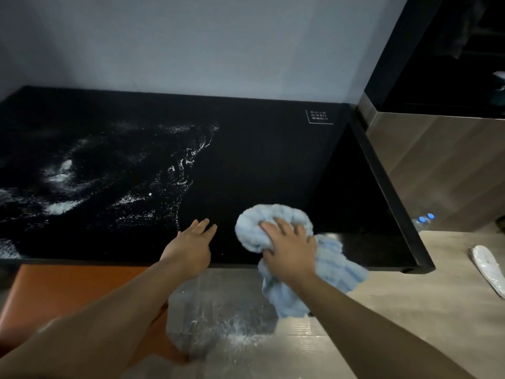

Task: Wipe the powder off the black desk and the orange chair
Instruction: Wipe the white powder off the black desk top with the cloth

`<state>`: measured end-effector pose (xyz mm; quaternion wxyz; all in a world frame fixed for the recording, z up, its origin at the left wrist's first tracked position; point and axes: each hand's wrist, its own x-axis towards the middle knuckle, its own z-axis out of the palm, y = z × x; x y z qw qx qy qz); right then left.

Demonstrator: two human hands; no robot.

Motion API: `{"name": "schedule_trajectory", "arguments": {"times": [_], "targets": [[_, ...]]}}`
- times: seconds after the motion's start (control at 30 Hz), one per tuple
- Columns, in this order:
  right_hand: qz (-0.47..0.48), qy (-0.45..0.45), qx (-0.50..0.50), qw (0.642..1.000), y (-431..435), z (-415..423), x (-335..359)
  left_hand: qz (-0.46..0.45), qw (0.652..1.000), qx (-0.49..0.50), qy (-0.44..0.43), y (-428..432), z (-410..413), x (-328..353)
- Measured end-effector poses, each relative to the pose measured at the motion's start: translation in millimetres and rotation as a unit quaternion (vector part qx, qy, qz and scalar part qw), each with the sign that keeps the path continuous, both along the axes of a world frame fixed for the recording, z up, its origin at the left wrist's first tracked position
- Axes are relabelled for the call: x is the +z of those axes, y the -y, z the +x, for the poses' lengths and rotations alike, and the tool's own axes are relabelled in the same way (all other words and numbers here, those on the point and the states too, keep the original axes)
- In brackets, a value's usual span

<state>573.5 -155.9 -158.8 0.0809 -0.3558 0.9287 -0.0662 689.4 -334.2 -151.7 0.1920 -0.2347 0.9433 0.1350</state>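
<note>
Powder covers the table left of the blue cloth, which the right hand grips bunched for wiping. The left hand rests flat beside the cloth, apparently bracing; the orange chair sits below the table's front edge.

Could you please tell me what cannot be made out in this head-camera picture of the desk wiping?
- Orange chair: cut off by the left edge and crossed by the left arm; any powder on it cannot be judged.
- White label on the black desk: print too small.
- Blue cloth: partly covered by the right hand.
</note>
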Motion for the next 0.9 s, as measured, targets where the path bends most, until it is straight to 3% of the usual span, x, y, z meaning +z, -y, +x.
{"name": "schedule_trajectory", "arguments": {"times": [0.2,0.3,0.4,0.47,0.6,0.7,0.8,0.83,0.9], "targets": [[-0.066,0.009,0.112,0.991,-16,19,20,0.023,0.999,-0.007,-0.036,-6,16,7],[-0.08,-0.028,-0.015,0.996,-21,2,26,0.001,0.997,0.003,-0.077,5,36,14],[-0.007,0.085,-0.215,0.973,-12,0,22,-0.03,0.998,0.006,-0.062,26,62,18],[0.007,0.098,-0.232,0.968,9,18,16,-0.039,0.998,0.014,-0.045,46,75,18],[0.021,0.026,-0.162,0.986,53,73,7,-0.028,0.999,0.014,-0.022,88,94,16],[-0.029,0.04,-0.125,0.991,72,94,14,-0.009,1.0,0.008,-0.011,115,100,14],[-0.193,0.059,-0.246,0.948,77,84,32,0.005,1.0,-0.017,-0.016,132,99,11],[-0.206,0.024,-0.293,0.933,74,75,35,0.009,0.999,-0.029,-0.011,134,98,10],[-0.126,0.024,-0.359,0.925,71,57,40,0.011,0.999,-0.053,0.003,137,98,8]]}}
